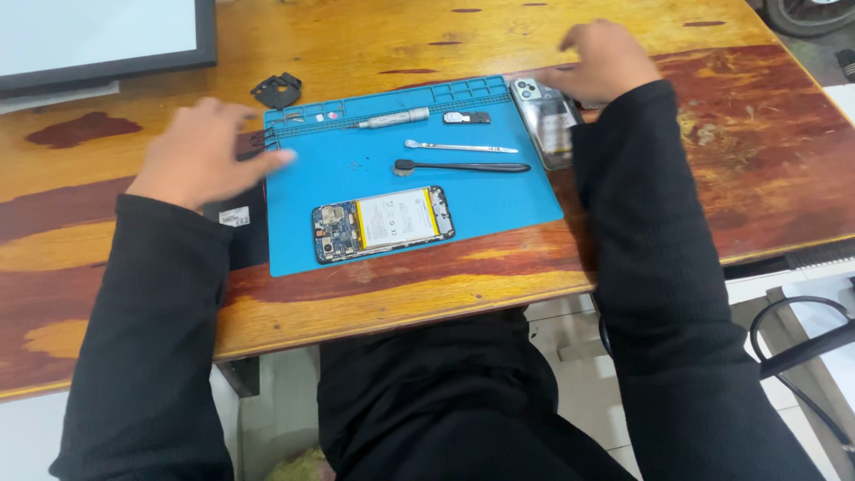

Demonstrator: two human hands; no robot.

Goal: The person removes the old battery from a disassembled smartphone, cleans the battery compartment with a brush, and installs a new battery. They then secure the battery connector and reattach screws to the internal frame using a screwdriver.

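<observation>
Head view, looking down on a wooden counter (374, 36) with a blue work mat (499, 200) laid across its middle. Left hand (203, 151) hovers over the mat's left edge, blurred, fingers loosely spread and pointing right; its grip is open, nothing in it. Under and just beside that hand lies a flat black piece (239, 218) with a small white label, partly hidden by the sleeve. Right hand (604, 61) is at the mat's far right corner, palm down, fingers bent; it rests on or just above the far end of a phone back cover (545, 120) with a camera cluster, which lies at the mat's right edge. Whether that grip is closed on the cover I cannot tell: the fingers are blurred. Near the mat's front edge lies an opened phone (383, 224), back off, white-and-yellow battery and circuit board showing; it is well apart from both hands. Beyond it, a black spudger (463, 166), then a thin metal pry tool (459, 147), both lying roughly crosswise. Farther back, a silver screwdriver (392, 118) and a small dark part (467, 117) sit beside the mat's compartment strip. A black plastic piece (277, 89) lies on the wood off the mat's far left corner. A monitor (98, 36) fills the far left corner.
</observation>
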